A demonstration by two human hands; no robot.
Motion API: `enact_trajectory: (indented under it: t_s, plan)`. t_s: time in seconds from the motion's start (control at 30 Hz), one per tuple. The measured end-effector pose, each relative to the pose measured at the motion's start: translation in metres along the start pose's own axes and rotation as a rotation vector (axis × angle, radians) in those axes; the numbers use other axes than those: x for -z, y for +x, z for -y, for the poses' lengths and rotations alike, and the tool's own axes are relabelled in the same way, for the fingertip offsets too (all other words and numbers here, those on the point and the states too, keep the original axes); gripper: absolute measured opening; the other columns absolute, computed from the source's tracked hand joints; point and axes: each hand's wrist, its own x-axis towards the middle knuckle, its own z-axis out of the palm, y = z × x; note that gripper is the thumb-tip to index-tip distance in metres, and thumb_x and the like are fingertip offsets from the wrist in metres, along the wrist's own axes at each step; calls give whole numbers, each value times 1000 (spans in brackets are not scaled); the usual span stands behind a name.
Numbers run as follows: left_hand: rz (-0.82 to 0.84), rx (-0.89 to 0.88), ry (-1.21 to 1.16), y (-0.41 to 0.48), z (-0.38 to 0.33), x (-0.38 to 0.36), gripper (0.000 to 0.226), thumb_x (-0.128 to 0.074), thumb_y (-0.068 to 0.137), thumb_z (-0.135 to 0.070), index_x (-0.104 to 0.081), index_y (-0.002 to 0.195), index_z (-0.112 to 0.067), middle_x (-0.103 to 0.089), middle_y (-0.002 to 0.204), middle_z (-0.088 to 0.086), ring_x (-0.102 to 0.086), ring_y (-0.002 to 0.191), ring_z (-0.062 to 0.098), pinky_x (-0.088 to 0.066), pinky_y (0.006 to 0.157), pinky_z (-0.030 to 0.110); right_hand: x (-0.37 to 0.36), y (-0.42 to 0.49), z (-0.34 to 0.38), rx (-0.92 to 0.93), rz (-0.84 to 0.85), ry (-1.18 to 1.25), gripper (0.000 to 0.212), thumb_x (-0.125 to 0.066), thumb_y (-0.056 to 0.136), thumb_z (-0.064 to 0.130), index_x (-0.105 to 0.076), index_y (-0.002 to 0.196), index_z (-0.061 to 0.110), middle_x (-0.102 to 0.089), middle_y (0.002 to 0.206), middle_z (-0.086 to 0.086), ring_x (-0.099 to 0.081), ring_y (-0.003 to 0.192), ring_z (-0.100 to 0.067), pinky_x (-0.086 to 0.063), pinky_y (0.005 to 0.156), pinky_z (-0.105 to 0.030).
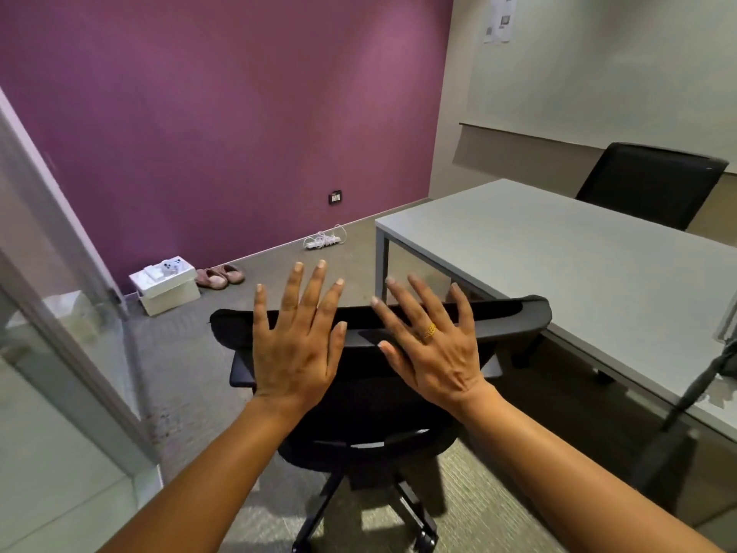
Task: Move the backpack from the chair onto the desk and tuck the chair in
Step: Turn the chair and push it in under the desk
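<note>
A black office chair (371, 413) stands right in front of me, seen from behind, its backrest top near the left corner of the grey desk (578, 273). My left hand (297, 345) and my right hand (434, 349) are both held flat above the backrest with fingers spread, holding nothing. A gold ring is on my right hand. I cannot tell whether the palms touch the chair. No backpack is clearly visible; a dark strap-like shape (714, 377) lies at the desk's right edge, mostly cut off by the frame.
A second black chair (650, 181) stands behind the desk. On the floor by the purple wall are a white box (167, 285), a pair of shoes (219, 276) and a white power strip (323, 240). A glass partition (60, 313) runs along the left.
</note>
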Motion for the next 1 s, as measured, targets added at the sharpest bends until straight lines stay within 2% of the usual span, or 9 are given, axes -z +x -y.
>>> enact_trajectory:
  t_s: [0.07,0.2,0.33,0.43,0.5,0.57,0.7,0.8,1.0]
  plan:
    - [-87,-23,47,-2,5,-8,44,-22,96,-37,-38,134,-19,-35,145,7,-22,137,25,-16,105,55,-6,0,0,112,-67,-49,42,-39,93,41,-47,131,24,-43,138,-2,-42,127,-26,-28,101,-50]
    - [-187,-40,80,2,15,-21,46,-22,95,-36,-33,137,-20,-35,146,3,-5,143,16,-17,105,53,-15,3,2,107,-126,-79,41,-41,93,40,-51,129,24,-49,135,0,-44,126,-25,-31,99,-49]
    - [-224,-94,101,12,19,-30,48,-22,95,-37,-35,137,-18,-39,140,5,-27,135,25,-24,103,53,-22,8,-1,61,-105,-79,42,-38,94,42,-50,130,24,-47,136,-1,-43,128,-25,-31,101,-50]
    - [-194,-137,119,20,20,-36,53,-20,95,-45,-38,136,-17,-39,140,6,-31,134,28,-26,102,52,-28,11,-5,7,-59,-38,44,-39,93,46,-51,128,23,-47,137,-3,-45,127,-26,-37,99,-47]
    - [-158,-155,115,27,20,-40,55,-20,95,-47,-40,135,-15,-42,140,7,-35,133,30,-30,102,51,-31,14,-7,-36,-29,0,48,-43,90,52,-56,124,21,-54,132,-5,-53,120,-26,-46,91,-42]
    - [-116,-165,104,35,19,-45,56,-20,95,-47,-42,134,-13,-48,137,9,-40,129,31,-35,102,50,-36,17,-11,-54,-6,31,51,-49,86,55,-62,117,17,-63,122,-5,-63,106,-24,-52,76,-34]
    - [-47,-182,37,52,20,-58,55,-21,96,-45,-46,132,-12,-52,134,11,-46,124,33,-39,98,51,-46,23,-22,-53,42,52,49,-53,84,53,-68,105,11,-72,104,-7,-70,83,-21,-55,59,-30]
    - [-29,-216,8,64,26,-70,55,-21,96,-44,-49,130,-11,-54,132,11,-48,123,33,-42,97,49,-57,28,-25,-72,54,6,50,-52,84,54,-69,101,10,-73,99,-7,-69,69,-19,-52,53,-29]
    - [-37,-295,-78,85,61,-94,54,-20,97,-42,-49,129,-10,-54,131,11,-48,123,32,-44,95,43,-83,48,-10,-152,45,-63,52,-49,85,57,-70,98,11,-73,97,-4,-66,62,-16,-49,51,-27]
